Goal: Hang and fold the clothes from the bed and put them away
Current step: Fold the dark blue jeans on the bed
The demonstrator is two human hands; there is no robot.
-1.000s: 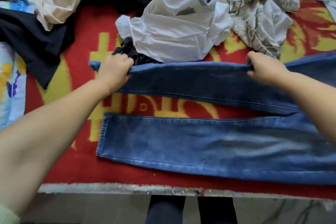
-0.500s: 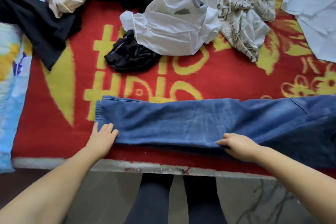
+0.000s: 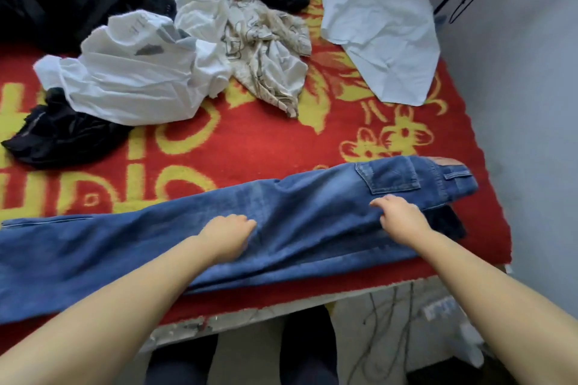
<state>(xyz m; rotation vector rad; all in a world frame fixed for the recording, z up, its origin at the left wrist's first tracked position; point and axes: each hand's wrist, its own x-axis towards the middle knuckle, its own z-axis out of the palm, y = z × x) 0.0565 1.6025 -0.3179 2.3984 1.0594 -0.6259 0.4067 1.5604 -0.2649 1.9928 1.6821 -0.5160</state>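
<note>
Head view shows the blue jeans [image 3: 297, 222] lying long and flat along the near edge of the bed [image 3: 250, 147], one leg on top of the other — likely so they can be folded smaller next. Both hands lie on top of the jeans. The left hand [image 3: 226, 236] rests near the middle, fingers loose and a bit bent, holding nothing. The right hand [image 3: 398, 219] lies just below the back pocket [image 3: 387, 176] — I cannot tell if it pinches the cloth. Beyond the hands, a crumpled white shirt [image 3: 131, 78] and black clothes [image 3: 56, 131] wait.
</note>
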